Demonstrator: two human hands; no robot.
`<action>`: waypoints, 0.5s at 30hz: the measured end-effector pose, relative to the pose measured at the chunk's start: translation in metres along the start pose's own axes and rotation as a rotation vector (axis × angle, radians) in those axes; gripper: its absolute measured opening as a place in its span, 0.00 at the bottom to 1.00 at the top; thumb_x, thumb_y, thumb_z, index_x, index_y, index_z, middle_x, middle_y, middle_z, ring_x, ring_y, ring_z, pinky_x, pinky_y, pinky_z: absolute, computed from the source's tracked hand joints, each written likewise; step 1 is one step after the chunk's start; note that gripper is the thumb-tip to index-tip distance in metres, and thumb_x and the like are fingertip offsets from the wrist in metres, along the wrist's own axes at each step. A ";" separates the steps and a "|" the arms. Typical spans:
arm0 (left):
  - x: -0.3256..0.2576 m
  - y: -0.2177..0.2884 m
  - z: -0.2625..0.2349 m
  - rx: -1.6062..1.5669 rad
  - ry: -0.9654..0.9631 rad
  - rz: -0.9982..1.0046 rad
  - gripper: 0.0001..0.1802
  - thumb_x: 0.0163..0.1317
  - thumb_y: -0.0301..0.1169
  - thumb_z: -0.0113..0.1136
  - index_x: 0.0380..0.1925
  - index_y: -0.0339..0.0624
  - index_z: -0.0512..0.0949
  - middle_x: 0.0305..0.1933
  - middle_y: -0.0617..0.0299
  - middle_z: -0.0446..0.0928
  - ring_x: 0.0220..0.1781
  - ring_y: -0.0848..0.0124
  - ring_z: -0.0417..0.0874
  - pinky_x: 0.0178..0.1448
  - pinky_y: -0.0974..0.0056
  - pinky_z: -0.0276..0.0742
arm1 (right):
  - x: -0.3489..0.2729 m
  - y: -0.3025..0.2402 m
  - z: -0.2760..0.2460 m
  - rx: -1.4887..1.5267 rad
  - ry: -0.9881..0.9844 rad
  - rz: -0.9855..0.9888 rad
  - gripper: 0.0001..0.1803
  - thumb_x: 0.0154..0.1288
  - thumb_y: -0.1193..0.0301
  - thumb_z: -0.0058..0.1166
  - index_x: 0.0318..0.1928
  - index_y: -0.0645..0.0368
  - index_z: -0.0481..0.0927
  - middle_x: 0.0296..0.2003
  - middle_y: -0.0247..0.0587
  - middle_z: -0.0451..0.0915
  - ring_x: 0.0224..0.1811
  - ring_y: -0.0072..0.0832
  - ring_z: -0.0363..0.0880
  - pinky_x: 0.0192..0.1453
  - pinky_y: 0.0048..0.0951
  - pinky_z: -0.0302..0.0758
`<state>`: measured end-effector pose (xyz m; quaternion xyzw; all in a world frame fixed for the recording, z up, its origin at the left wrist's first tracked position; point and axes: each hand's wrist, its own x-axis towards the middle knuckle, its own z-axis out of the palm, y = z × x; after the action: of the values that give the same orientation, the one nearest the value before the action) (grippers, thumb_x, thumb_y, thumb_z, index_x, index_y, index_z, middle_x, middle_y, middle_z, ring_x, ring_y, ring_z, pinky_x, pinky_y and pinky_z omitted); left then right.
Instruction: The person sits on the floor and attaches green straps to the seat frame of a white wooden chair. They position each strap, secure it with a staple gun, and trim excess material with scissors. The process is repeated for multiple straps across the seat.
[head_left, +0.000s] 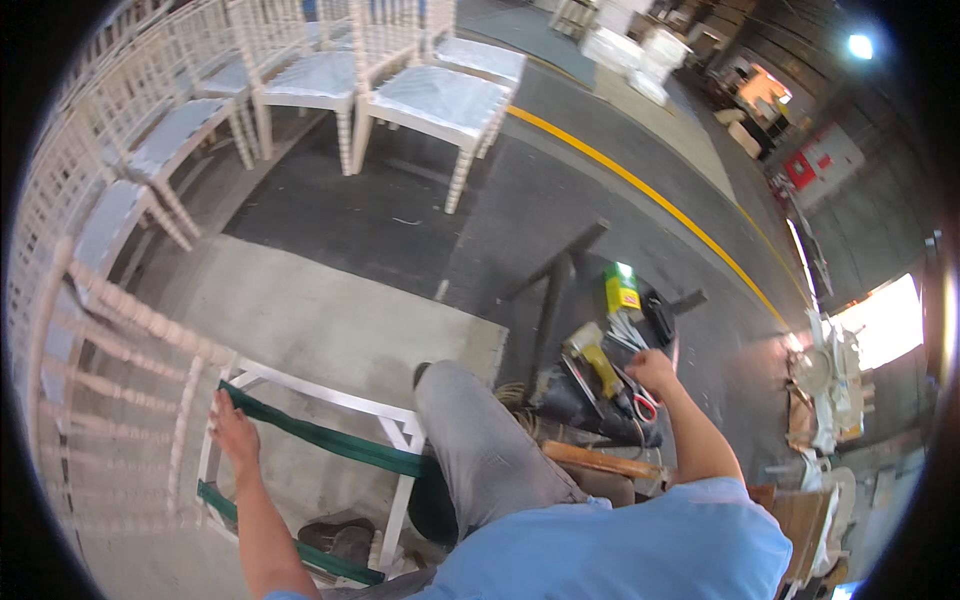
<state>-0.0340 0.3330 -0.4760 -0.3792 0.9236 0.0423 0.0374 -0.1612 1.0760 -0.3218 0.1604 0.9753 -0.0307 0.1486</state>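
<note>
A cream chair with spindle turnings (150,318) stands at my left, its white seat frame (300,385) bare in the middle. A green webbing strap (330,437) runs across the frame, and a second green strap (335,563) lies nearer me. My left hand (236,432) rests on the frame's left rail with fingers stretched out, fingertips at the strap's end. Over a black stool (560,395), my right hand (652,371) is closed with fingers curled; what it holds is hidden. Just below it lie scissors with red handles (646,406), beside a yellow staple gun (603,372).
A green and yellow box (621,288) stands on the stool's far side, beside a black object (658,318). Several cream chairs with pale covered seats (440,98) line the far left. A yellow floor line (630,180) crosses beyond. A wooden bar (600,460) sits by my right thigh.
</note>
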 end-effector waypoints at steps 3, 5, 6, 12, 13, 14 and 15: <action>0.012 -0.010 -0.007 -0.277 0.139 0.144 0.31 0.73 0.28 0.49 0.76 0.48 0.66 0.80 0.54 0.65 0.82 0.47 0.61 0.82 0.33 0.46 | -0.001 -0.003 0.027 0.243 -0.101 -0.025 0.25 0.54 0.56 0.71 0.48 0.60 0.88 0.43 0.49 0.89 0.49 0.40 0.88 0.54 0.41 0.81; 0.007 -0.022 -0.013 -0.148 0.111 0.068 0.31 0.73 0.31 0.51 0.77 0.48 0.65 0.80 0.55 0.64 0.81 0.42 0.62 0.81 0.32 0.49 | 0.001 -0.031 0.047 0.344 -0.131 -0.167 0.26 0.52 0.63 0.74 0.50 0.63 0.87 0.43 0.49 0.90 0.46 0.38 0.89 0.53 0.38 0.82; 0.012 -0.005 -0.011 -0.146 0.021 0.073 0.32 0.73 0.33 0.52 0.78 0.50 0.64 0.82 0.57 0.62 0.81 0.42 0.62 0.81 0.31 0.49 | 0.002 -0.018 0.043 0.320 -0.156 -0.115 0.26 0.51 0.64 0.75 0.51 0.63 0.86 0.43 0.47 0.89 0.45 0.37 0.89 0.52 0.38 0.82; 0.009 -0.013 -0.016 -0.184 0.034 0.016 0.34 0.74 0.36 0.52 0.79 0.54 0.61 0.85 0.65 0.56 0.83 0.41 0.56 0.83 0.31 0.45 | 0.009 -0.043 0.049 0.440 -0.149 -0.228 0.32 0.41 0.81 0.66 0.54 0.63 0.79 0.46 0.42 0.86 0.49 0.37 0.86 0.56 0.37 0.79; 0.005 -0.018 -0.014 -0.199 0.059 -0.002 0.34 0.73 0.36 0.53 0.78 0.53 0.62 0.85 0.65 0.56 0.83 0.41 0.56 0.84 0.32 0.44 | 0.009 -0.055 0.047 0.483 -0.163 -0.253 0.34 0.41 0.82 0.65 0.56 0.62 0.77 0.47 0.41 0.86 0.50 0.37 0.85 0.57 0.37 0.78; 0.000 -0.026 -0.011 -0.200 0.079 -0.022 0.33 0.73 0.36 0.53 0.78 0.53 0.63 0.85 0.66 0.57 0.83 0.41 0.56 0.84 0.32 0.43 | 0.002 -0.066 0.047 0.529 -0.193 -0.274 0.36 0.40 0.83 0.64 0.58 0.61 0.75 0.48 0.40 0.85 0.51 0.37 0.84 0.59 0.37 0.78; -0.004 -0.030 -0.008 -0.210 0.099 -0.030 0.33 0.73 0.37 0.54 0.78 0.52 0.63 0.84 0.66 0.57 0.83 0.41 0.55 0.84 0.32 0.42 | -0.006 -0.078 0.042 0.543 -0.250 -0.329 0.37 0.39 0.84 0.63 0.58 0.61 0.75 0.48 0.40 0.84 0.51 0.37 0.83 0.59 0.37 0.78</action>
<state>-0.0110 0.3137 -0.4697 -0.3965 0.9090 0.1193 -0.0473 -0.1687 0.9955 -0.3594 0.0296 0.9185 -0.3325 0.2120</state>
